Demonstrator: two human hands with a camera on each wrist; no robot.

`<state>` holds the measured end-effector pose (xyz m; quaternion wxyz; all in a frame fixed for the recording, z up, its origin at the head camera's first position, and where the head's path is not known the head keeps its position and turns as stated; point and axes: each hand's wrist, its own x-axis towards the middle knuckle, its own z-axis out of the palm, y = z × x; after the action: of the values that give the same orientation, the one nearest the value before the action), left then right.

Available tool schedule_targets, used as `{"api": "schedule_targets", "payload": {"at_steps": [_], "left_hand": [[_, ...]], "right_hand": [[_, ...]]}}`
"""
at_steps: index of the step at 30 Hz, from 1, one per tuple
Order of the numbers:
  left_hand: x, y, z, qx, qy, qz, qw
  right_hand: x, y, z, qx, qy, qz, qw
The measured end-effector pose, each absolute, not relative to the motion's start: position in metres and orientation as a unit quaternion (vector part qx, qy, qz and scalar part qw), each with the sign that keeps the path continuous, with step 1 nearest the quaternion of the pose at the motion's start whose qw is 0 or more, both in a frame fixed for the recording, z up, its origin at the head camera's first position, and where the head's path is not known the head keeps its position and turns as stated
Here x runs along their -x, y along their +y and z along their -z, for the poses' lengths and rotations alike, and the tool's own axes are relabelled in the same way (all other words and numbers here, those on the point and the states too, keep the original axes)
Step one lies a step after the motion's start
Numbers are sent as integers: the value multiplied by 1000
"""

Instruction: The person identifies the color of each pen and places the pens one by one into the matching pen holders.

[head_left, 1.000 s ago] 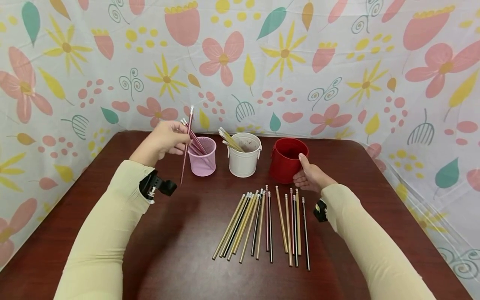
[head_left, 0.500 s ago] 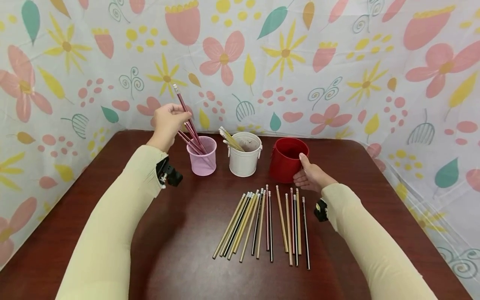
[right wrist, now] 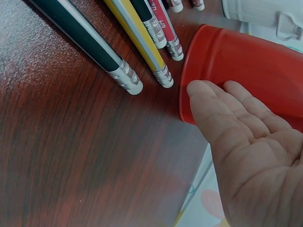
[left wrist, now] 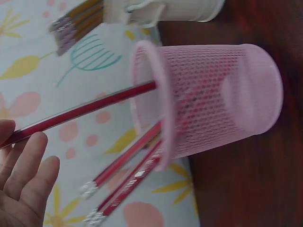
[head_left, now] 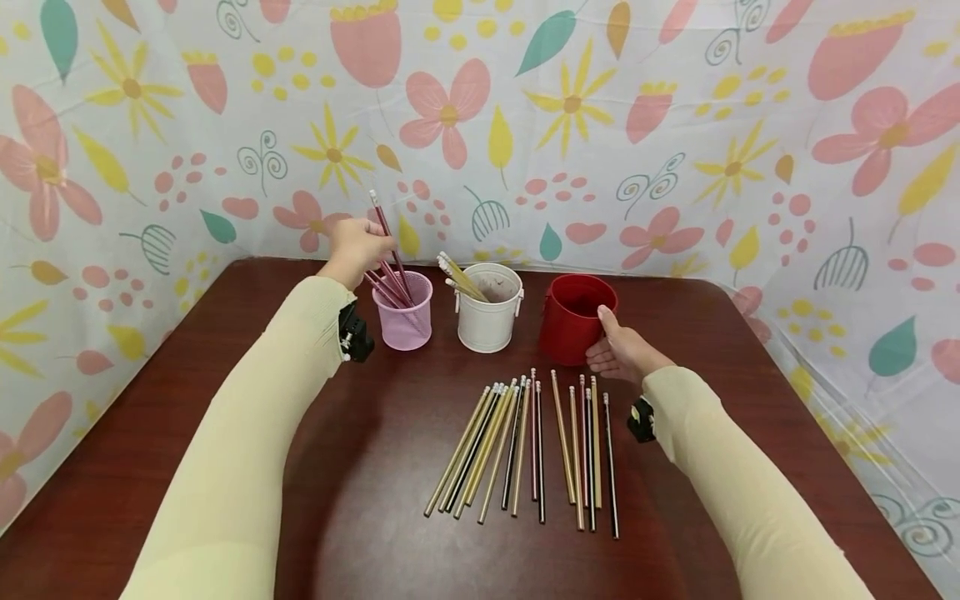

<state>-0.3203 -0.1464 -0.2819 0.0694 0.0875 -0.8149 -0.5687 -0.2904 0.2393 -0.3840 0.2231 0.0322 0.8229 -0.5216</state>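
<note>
In the head view my left hand (head_left: 360, 250) pinches a red pencil (head_left: 381, 212), eraser end up, over the pink mesh cup (head_left: 406, 321). The left wrist view shows this pencil (left wrist: 90, 110) slanting past the cup's rim, its lower end inside. Several other red pencils (left wrist: 130, 182) lean in the same cup. My right hand (head_left: 628, 348) rests against the red bucket (head_left: 566, 333), thumb by the rim. In the right wrist view its fingers (right wrist: 215, 101) lie straight along the bucket's side.
A white bucket (head_left: 486, 327) with several yellow pencils (head_left: 462, 279) stands between the pink cup and the red bucket. Several black, yellow and red pencils (head_left: 517, 450) lie in a spread on the dark wooden table (head_left: 375, 517). A flowered cloth (head_left: 480, 125) hangs behind.
My left hand has lifted the red pencil from beside the pink cup, brought it over the rim and lowered it partly inside. The right hand has stayed at the red bucket.
</note>
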Motion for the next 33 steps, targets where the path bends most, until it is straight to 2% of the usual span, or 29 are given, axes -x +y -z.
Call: {"api": "schedule_targets", "payload": {"at_steps": [12, 25, 33], "left_hand": [[320, -144, 326, -96, -803, 587, 37], [315, -151, 344, -120, -821, 553, 73], [312, -158, 349, -132, -793, 589, 77]], "right_hand": [[288, 239, 385, -34, 819, 531, 216], [287, 236, 385, -35, 814, 538, 218], [287, 236, 385, -36, 811, 543, 216]]}}
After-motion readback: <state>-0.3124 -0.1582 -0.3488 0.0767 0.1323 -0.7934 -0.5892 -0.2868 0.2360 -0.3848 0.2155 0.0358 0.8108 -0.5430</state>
